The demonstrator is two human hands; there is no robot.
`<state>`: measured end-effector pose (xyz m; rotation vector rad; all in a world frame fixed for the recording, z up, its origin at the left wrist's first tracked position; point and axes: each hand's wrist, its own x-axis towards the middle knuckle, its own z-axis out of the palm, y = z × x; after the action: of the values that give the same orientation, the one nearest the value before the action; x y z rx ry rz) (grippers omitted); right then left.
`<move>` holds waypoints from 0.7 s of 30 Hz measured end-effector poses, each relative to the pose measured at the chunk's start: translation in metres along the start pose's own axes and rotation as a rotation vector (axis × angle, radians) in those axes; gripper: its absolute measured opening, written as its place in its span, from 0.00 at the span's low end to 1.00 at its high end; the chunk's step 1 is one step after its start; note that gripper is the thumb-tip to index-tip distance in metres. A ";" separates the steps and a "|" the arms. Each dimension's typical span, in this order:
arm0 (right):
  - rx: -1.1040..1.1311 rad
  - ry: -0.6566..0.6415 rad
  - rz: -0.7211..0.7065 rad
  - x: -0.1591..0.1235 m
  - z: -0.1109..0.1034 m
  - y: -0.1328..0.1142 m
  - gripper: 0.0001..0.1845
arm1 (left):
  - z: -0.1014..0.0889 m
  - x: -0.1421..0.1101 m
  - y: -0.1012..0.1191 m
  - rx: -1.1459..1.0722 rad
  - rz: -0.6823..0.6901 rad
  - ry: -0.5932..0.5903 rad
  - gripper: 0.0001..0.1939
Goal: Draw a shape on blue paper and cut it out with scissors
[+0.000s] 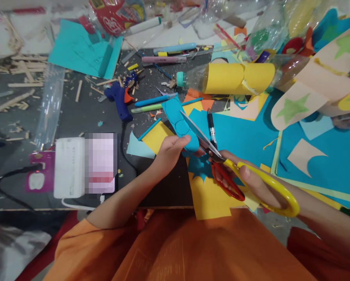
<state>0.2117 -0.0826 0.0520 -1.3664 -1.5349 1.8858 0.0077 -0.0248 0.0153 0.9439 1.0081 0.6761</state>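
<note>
My left hand (169,151) pinches the lower end of a teal paper cut-out (178,121) with rounded lobes, held upright above the table. My right hand (252,180) grips yellow-and-red scissors (236,177) by the handles. The blades (200,136) are parted and their tip touches the right edge of the teal piece. Beneath both hands lie a yellow sheet (208,197) and blue paper (242,136).
A blue glue gun (119,99) lies at centre left, its cord running toward me. A plastic bottle wrapped in yellow paper (236,78) lies behind the hands. A black pen (211,127), markers, wood sticks (16,82), a white power adapter (68,167) and a star-decorated paper shape (303,105) crowd the table.
</note>
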 end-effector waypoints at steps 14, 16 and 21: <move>0.088 -0.019 0.041 -0.002 0.000 0.003 0.39 | 0.002 0.000 0.004 -0.045 0.001 0.049 0.18; 0.087 -0.013 0.039 -0.002 0.000 0.004 0.39 | 0.002 0.001 0.004 -0.059 0.018 0.053 0.18; 0.071 -0.024 0.023 -0.002 -0.001 0.006 0.38 | 0.001 0.001 0.004 -0.049 0.015 0.048 0.18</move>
<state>0.2148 -0.0859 0.0475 -1.3404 -1.4550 1.9577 0.0090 -0.0222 0.0182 0.8968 1.0235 0.7358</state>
